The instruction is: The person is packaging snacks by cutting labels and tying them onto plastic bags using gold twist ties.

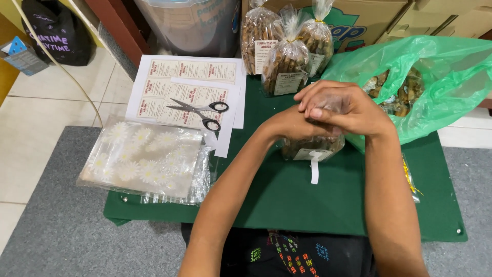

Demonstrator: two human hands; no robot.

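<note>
Both hands meet over the green cloth (287, 195). My right hand (348, 105) lies over my left hand (292, 123), and together they pinch the clear top of a cellophane bag of brown cookies (312, 146). That bag stands under my hands and carries a white label with a loose paper strip hanging down. Three tied bags of cookies (287, 59) stand behind it, upright, each with a white label.
Scissors (202, 113) lie on white label sheets (179, 87) at the left. A stack of clear daisy-print bags (143, 156) sits at the near left. A green plastic bag (435, 77) with cookies is at the right. Cardboard boxes and a plastic tub stand behind.
</note>
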